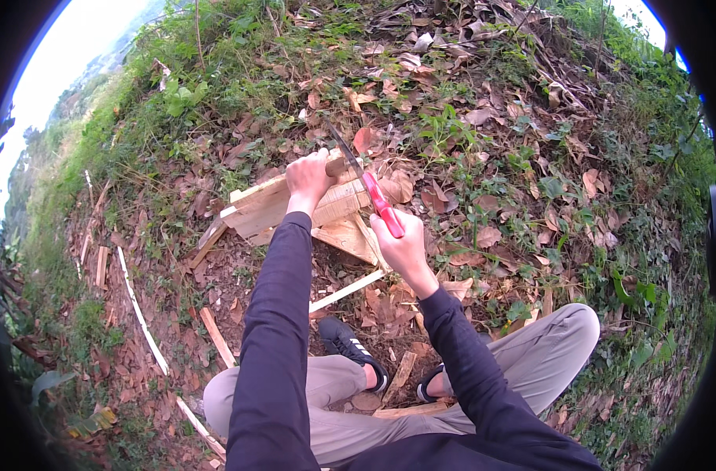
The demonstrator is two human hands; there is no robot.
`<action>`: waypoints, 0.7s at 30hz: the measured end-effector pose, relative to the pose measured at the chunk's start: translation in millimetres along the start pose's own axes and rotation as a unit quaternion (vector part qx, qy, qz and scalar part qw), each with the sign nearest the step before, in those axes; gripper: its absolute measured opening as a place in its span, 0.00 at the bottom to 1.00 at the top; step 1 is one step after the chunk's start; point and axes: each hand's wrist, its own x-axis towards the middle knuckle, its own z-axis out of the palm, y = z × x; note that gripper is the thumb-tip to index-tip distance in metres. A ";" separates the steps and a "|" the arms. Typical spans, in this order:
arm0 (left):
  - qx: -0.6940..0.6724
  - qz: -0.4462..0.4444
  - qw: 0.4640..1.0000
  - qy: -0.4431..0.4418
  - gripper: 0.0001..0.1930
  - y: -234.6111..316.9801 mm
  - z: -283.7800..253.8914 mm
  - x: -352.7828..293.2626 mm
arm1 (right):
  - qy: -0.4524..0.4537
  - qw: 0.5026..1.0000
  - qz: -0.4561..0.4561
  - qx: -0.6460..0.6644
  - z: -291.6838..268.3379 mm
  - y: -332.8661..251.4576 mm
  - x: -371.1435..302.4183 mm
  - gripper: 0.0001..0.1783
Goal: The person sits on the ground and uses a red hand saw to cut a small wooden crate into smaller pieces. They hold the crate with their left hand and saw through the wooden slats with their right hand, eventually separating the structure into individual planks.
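Note:
In my right hand (403, 243) is a hand saw (383, 206) with a red handle, my fingers wrapped round the grip. Its dark, narrow blade points away and to the left, beside the end of a short piece of wood (338, 166). My left hand (306, 179) is closed round that piece and presses it down on a low wooden stand (338, 202) of pale planks. Most of the piece is hidden under the left hand. Whether the blade's teeth touch the wood, I cannot tell.
My shoes (348, 347) and bent knees are close in front of the stand. Thin strips of wood (142, 314) and an offcut (400, 377) lie on the ground. Dry leaves (397, 187) and green weeds cover the slope beyond.

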 end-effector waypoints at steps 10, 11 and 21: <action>0.000 0.057 0.990 -0.131 0.42 -24.9 -26.4 32.4 | -0.030 0.999 0.026 0.009 -32.2 -11.5 -15.7 0.16; 0.000 0.058 0.989 -0.136 0.41 -22.6 -29.8 31.1 | -0.035 0.999 0.034 0.008 -34.1 -16.2 -15.6 0.16; -0.087 -0.007 0.982 -0.167 0.43 -52.9 9.5 25.5 | -0.058 0.998 0.007 -0.018 2.1 8.1 -12.1 0.10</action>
